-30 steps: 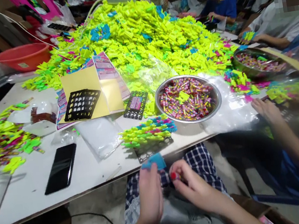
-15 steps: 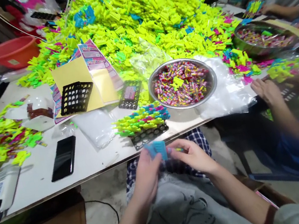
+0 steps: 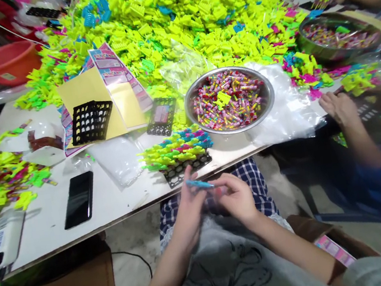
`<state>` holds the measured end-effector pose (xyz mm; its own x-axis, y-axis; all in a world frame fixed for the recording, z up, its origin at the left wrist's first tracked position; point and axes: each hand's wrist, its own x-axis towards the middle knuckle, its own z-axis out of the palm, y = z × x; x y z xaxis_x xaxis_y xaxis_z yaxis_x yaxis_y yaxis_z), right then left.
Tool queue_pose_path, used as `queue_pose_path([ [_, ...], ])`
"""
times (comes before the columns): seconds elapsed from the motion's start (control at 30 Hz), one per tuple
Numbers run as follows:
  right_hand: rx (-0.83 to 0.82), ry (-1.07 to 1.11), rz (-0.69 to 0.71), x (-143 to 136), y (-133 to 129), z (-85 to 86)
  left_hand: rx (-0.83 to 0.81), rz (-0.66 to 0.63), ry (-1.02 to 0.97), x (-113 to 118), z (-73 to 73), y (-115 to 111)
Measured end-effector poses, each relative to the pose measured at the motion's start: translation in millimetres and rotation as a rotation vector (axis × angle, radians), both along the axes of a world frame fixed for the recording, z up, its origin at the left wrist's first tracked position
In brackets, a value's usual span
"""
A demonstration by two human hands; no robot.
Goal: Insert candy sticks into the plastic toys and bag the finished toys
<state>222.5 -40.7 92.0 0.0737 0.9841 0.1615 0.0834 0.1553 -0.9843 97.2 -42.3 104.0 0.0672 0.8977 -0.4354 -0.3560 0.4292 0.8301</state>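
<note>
Over my lap, just off the table edge, my left hand (image 3: 191, 212) pinches a small blue plastic toy piece (image 3: 199, 184), seen nearly edge-on. My right hand (image 3: 237, 197) meets it from the other side, its fingers closed round a small wrapped candy roll (image 3: 221, 190) that is partly hidden and blurred. Just beyond the hands, a black perforated tray (image 3: 177, 176) holds rows of yellow, blue and pink toy pieces (image 3: 180, 149). A steel bowl (image 3: 192, 122) of wrapped candy rolls (image 3: 232, 110) stands behind, with one yellow toy piece (image 3: 223, 100) on top.
A big heap of yellow toy pieces (image 3: 174, 30) covers the back. To the left lie a phone (image 3: 79, 199), a black basket (image 3: 92, 122) on yellow card (image 3: 78, 90), and a smaller pile (image 3: 5, 175). A co-worker's hand (image 3: 341, 111) rests at right, near a second bowl (image 3: 323, 53).
The blue piece has turned from face-on to nearly edge-on. My right hand has come closer to my left, and the candy roll is now mostly covered by fingers.
</note>
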Motion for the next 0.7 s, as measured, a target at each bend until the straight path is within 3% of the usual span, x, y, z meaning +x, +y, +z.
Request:
queue_pose_path([
  [0.1, 0.308, -0.244, 0.013, 2.4, 2.3, -8.9, -0.104, -0.076, -0.157, -1.4, -2.3, -2.2],
  [0.2, 0.462, -0.395, 0.097, 5.2, 4.4, -15.9, -0.113, -0.073, 0.045, -5.9, -9.8, -4.2],
  [0.3, 0.476, -0.438, 0.159, 5.5, 3.5, -16.3, -0.058, -0.125, 0.220, -11.0, -16.5, -3.3],
  [0.43, 0.267, -0.330, 0.178, 6.5, -1.7, -10.9, 0.032, -0.148, 0.248, -16.0, -17.4, -0.1],
  [0.7, -0.316, 0.186, 0.282, 3.2, -9.0, -14.0, 0.087, -0.104, 0.324, -18.4, -6.2, 2.0],
])
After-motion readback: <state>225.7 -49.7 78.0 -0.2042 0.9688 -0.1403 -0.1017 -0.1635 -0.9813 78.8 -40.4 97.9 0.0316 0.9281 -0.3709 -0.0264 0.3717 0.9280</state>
